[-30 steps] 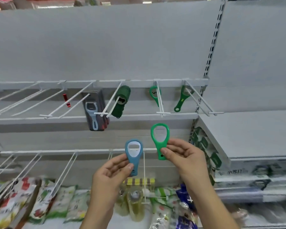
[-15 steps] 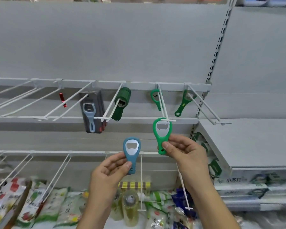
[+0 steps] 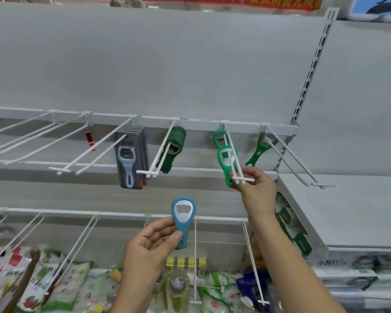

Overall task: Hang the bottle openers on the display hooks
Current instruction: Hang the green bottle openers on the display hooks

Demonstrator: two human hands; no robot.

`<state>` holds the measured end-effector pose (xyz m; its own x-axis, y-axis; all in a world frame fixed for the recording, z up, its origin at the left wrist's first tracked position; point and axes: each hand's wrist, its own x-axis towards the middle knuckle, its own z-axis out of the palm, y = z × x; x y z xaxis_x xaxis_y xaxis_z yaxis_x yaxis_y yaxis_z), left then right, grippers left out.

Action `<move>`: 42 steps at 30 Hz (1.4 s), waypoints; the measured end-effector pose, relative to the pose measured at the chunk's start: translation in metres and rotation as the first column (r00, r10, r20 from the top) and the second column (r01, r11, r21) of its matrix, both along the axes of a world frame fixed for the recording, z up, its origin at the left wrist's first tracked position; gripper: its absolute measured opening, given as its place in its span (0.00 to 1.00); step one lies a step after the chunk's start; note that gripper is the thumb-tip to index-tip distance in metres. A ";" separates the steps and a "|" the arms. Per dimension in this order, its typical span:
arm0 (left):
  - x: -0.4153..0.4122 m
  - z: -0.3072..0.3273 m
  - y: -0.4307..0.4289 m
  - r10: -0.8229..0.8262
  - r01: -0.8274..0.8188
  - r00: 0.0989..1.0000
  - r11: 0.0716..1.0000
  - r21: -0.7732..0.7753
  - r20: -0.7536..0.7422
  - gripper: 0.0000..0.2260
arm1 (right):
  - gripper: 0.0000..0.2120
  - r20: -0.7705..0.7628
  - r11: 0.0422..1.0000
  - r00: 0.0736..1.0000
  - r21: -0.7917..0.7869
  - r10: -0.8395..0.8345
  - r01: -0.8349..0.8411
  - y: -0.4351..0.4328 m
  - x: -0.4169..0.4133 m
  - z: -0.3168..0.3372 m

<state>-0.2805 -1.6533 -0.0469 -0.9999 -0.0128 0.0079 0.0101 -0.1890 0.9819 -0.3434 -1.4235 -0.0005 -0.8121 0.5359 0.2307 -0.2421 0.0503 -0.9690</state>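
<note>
My right hand (image 3: 256, 188) pinches the handle of a bright green bottle opener (image 3: 225, 164), whose loop is threaded onto a white display hook (image 3: 234, 159). Behind it on the same hook hangs another green opener (image 3: 219, 137). My left hand (image 3: 149, 249) holds a blue bottle opener (image 3: 182, 219) upright, below and left of that hook. Further openers hang along the rail: a long-handled green one (image 3: 259, 150) at right, a dark green one (image 3: 175, 150), and a carded blue-grey one (image 3: 128, 163).
Several bare white hooks (image 3: 61, 150) stick out toward me on the left of the upper rail, and one (image 3: 296, 159) on the right. A lower rail carries more hooks (image 3: 253, 263) over packaged food (image 3: 54, 285). A grey shelf (image 3: 348, 211) juts out at right.
My right hand has risen and pushed the green opener's loop past the hook's tip onto the rod. The left hand with the blue opener has hardly moved. The view tilted upward.
</note>
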 end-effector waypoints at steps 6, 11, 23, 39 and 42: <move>-0.006 -0.003 -0.004 -0.007 0.007 1.000 1.000 -0.005 0.020 0.16 | 0.06 0.042 0.995 0.998 0.088 -0.044 0.040 0.013 -0.061 -0.004; -0.007 -0.001 -0.006 -0.004 0.004 1.000 1.000 0.022 0.022 0.16 | 0.08 0.092 0.997 0.995 0.069 -0.047 0.040 0.019 -0.093 -0.006; -0.003 -0.006 0.006 -0.025 0.023 0.999 0.998 0.051 0.034 0.16 | 0.07 0.145 0.993 0.982 -0.026 0.117 -0.115 -0.008 -0.018 -0.040; 0.017 0.001 0.041 -0.083 0.083 0.997 0.995 0.055 0.006 0.13 | 0.11 0.099 0.930 0.929 -0.122 0.358 -0.346 -0.030 0.098 -0.053; 0.017 0.012 0.046 -0.075 0.077 0.997 0.995 0.062 -0.031 0.13 | 0.14 0.104 0.938 0.939 -0.158 0.327 -0.309 -0.022 0.103 -0.059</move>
<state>-0.2633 -1.6072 -0.0351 -0.9973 0.0622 0.0379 0.0210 -0.2516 0.9676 -0.2400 -1.4458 -0.0591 -0.9629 0.2637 0.0572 -0.0981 -0.1447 -0.9846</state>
